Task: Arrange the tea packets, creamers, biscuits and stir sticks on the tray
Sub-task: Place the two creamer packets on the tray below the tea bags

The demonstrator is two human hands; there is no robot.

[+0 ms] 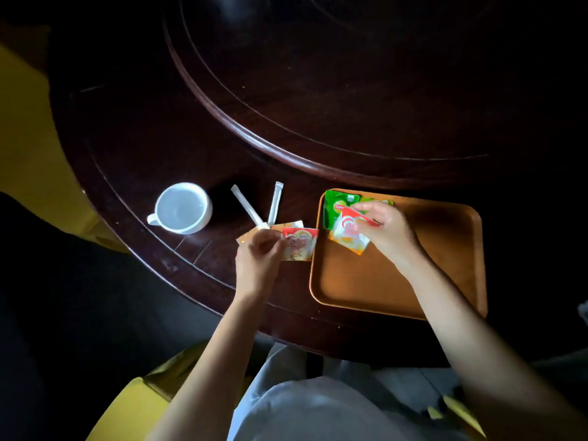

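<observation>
Starting at the far left, a white cup (183, 207) stands on the dark round table (133, 160), well apart from the fingers of either hand and no part of the arranging. Next come two white stir sticks (259, 203), lying just beyond the left fingertips; their long axes run away from the person and meet in a V at the near ends, which touch the heap of packets. The left hand (257, 259) is the nearer one to them. Its fingers are curled together and pinch the left edge of a red and orange creamer packet (299, 246), which lies to the right of those fingers, its right edge just meeting the rim of the wooden tray (381, 281). More orange packets (288, 225) peek out behind it, still on the table.

Over the tray, the right hand (385, 230) has its fingers pressed on a second creamer packet (348, 235), which hangs tilted below and to the left of the fingertips, above the tray's far left corner. Green tea packets (337, 206) already lie in that corner, just beyond the fingers.

Judging by this, the right hand is about to set its packet down beside the tea, while the left one only needs a short carry rightward over the rim. The sticks remain for the left hand, best taken along their length.
</observation>
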